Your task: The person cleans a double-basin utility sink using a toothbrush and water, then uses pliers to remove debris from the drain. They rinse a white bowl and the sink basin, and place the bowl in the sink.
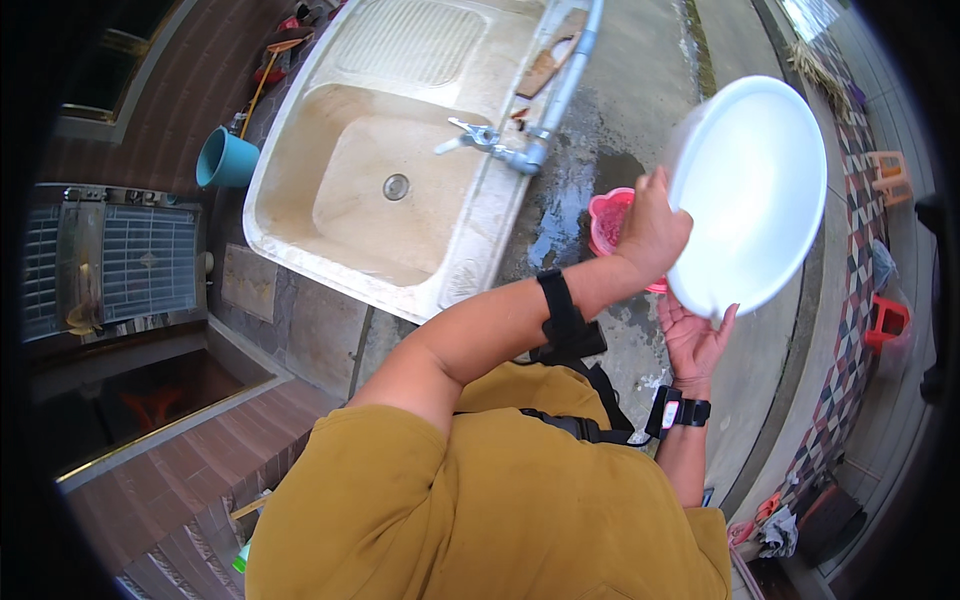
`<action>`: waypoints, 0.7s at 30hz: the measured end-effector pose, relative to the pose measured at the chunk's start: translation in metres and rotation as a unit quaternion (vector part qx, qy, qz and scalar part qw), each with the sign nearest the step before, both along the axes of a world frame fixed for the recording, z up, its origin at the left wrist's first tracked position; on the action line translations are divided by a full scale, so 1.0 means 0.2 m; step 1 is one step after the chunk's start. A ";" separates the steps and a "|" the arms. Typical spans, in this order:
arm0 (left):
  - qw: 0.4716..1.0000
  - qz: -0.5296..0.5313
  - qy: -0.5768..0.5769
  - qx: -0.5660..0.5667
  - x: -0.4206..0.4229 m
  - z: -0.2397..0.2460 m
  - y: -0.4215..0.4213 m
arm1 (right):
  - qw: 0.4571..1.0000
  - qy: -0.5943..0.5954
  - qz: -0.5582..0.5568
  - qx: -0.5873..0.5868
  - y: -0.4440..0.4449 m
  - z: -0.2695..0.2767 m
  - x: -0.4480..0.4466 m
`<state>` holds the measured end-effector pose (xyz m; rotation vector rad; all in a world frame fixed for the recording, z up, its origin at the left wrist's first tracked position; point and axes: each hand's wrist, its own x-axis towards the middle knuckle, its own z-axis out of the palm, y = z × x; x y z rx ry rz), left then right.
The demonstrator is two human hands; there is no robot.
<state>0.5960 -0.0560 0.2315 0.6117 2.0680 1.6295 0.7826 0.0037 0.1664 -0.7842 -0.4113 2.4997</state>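
A white plastic basin [750, 195] is tilted on its side, its smooth inside facing me, held up to the right of the sink. My left hand [656, 225] reaches across and grips its near-left rim. Below it, my right hand [694, 334] supports the lower edge, palm up and thumb spread; its fingertips are hidden behind the basin. A pink plastic basket or bowl [606, 217] is on the wet concrete behind my left hand, partly covered by the hand and the basin.
A stained stone sink [337, 285] with a ribbed drainboard stands at left. Its metal faucet [480, 136] joins a grey pipe [570, 82]. A blue bucket [229, 159] sits beyond the sink. At right are a red stool [885, 328] and an orange stool [891, 178].
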 end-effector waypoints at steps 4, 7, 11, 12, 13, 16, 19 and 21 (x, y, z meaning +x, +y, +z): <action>0.997 -0.054 -0.035 0.052 -0.09 0.08 -0.34 | 0.990 -0.112 -0.072 0.056 -0.23 -0.01 -0.16; 0.950 -0.305 -0.052 0.043 -0.33 0.13 -0.64 | 0.983 -0.119 -0.141 0.028 -0.39 -0.04 -0.14; 0.916 -0.380 -0.128 -0.016 -0.80 -0.03 -1.16 | 0.973 -0.129 -0.185 0.042 -0.59 -0.07 -0.07; 0.931 -0.349 -0.100 -0.028 -0.96 -0.11 -1.26 | 0.970 -0.149 -0.191 0.029 -0.63 -0.07 -0.05; 0.936 -0.330 -0.099 -0.075 -1.11 -0.18 -1.35 | 0.968 -0.159 -0.191 0.024 -0.67 -0.08 -0.02; 0.907 -0.312 0.033 -0.281 -1.48 -0.42 -1.59 | 0.941 -0.242 -0.234 -0.026 -0.81 -0.14 0.09; 0.841 -0.340 0.086 -0.413 -1.69 -0.64 -1.68 | 0.916 -0.299 -0.255 -0.078 -0.97 -0.24 0.20; 0.797 -0.366 0.144 -0.459 -1.79 -0.78 -1.68 | 0.901 -0.320 -0.268 -0.120 -1.08 -0.31 0.26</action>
